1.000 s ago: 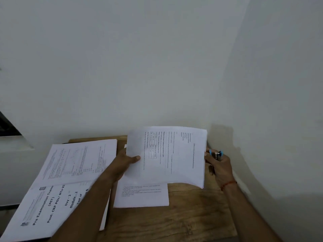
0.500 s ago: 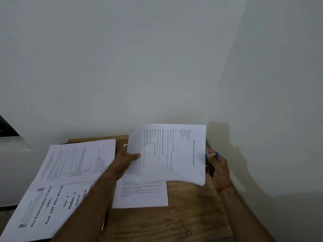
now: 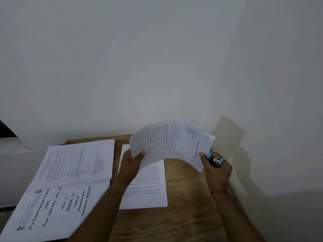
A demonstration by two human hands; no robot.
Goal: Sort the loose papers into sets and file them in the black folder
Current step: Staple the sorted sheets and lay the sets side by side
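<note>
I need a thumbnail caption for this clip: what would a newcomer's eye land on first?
The sheets, arched upward between the left hand and right hand, mid-frame against the white wall. Next, the small blue tool, perhaps a stapler, tucked in the right hand's fingers, and the bold-titled booklet lying at lower left.

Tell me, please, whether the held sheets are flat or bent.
Bent: the held sheets arch upward between the left hand and right hand.
</note>
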